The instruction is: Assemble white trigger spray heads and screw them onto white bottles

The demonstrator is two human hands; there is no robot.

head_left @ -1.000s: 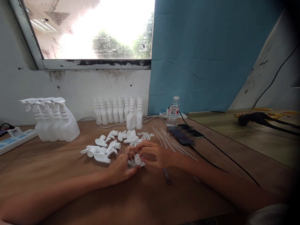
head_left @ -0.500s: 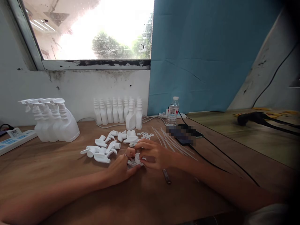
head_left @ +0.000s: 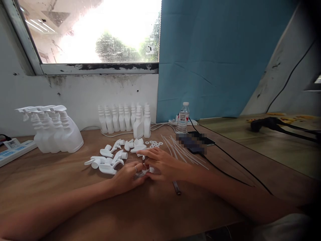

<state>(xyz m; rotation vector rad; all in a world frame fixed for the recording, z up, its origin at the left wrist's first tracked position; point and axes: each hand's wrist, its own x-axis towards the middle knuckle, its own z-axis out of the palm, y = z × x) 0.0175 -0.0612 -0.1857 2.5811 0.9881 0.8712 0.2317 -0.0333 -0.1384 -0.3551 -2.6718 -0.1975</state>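
Note:
My left hand (head_left: 127, 176), with a ring on one finger, is closed round a small white spray trigger head (head_left: 145, 171) low over the table. Against its other side, the thumb and fingers of my right hand (head_left: 167, 164) grip the same part. Both hands hide most of it. Just beyond them lies a loose group of white spray trigger heads (head_left: 107, 169). Small white ring washers (head_left: 156, 144) are scattered past my right fingertips. Thin white dip tubes (head_left: 184, 151) lie to the right of these.
White spray bottles (head_left: 109, 122) stand along the wall; other bottles (head_left: 69, 134) with heads are at left beside a power strip (head_left: 23, 149). A water bottle (head_left: 182, 122), blurred phones with cables (head_left: 225, 167) and a dark pen-like tool (head_left: 177, 188) lie rightward. The table (head_left: 105, 211) is brown.
My right fingers have stretched out more over the white part, and my left fingers have shifted round it. The view has moved slightly. Both hands stay at the same part.

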